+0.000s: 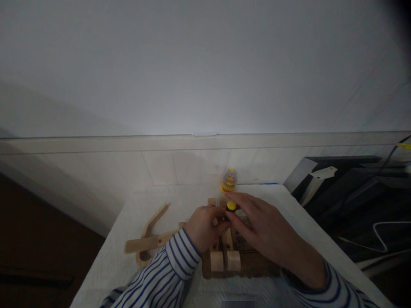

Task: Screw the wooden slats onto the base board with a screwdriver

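A wooden assembly (pixel 224 259) of curved and straight pieces lies on a white table (pixel 128 222). My left hand (pixel 203 226), in a blue-striped sleeve, is curled closed against the wood near its top. My right hand (pixel 257 224) reaches across the assembly with its fingers together, pinching a small yellow knob (pixel 231 206) between the tips. Behind the hands stands a small clear dome toy with a yellow base (pixel 229 180).
Loose wooden arms (pixel 150 235) lie on the table to the left. A pale wall and ledge (pixel 192 143) rise just behind the table. Dark equipment with a white bracket (pixel 324 173) and cables (pixel 382 239) sits to the right. Dark floor lies at the left.
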Demonstrator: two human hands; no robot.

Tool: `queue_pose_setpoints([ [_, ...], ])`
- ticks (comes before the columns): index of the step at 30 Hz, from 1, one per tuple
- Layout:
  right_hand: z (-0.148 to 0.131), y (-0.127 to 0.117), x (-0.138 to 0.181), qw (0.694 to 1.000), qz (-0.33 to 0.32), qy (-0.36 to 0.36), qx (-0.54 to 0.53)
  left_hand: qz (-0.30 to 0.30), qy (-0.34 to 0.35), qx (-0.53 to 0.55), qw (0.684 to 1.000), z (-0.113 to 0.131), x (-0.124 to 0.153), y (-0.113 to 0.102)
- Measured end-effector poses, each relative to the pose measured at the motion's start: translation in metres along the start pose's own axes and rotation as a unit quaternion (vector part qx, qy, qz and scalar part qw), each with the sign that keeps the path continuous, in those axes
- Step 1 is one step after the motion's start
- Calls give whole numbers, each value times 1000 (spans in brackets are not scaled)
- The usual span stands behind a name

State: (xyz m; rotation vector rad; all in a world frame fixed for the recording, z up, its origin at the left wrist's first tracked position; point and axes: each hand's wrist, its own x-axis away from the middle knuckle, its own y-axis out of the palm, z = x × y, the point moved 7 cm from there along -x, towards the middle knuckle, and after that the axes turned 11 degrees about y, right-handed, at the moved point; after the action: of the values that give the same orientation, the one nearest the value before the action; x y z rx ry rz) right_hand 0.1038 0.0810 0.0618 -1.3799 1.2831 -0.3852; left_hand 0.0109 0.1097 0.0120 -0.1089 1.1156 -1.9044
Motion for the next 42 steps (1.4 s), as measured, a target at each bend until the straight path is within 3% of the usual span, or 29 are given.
queue_pose_setpoints([
  [15,-7,2,0,999,-9,-31,7,-14,-1,13,1000,-1,0,2],
  [42,-2,7,-1,999,-25,6,20,-26,34,41,998,4,1,5],
])
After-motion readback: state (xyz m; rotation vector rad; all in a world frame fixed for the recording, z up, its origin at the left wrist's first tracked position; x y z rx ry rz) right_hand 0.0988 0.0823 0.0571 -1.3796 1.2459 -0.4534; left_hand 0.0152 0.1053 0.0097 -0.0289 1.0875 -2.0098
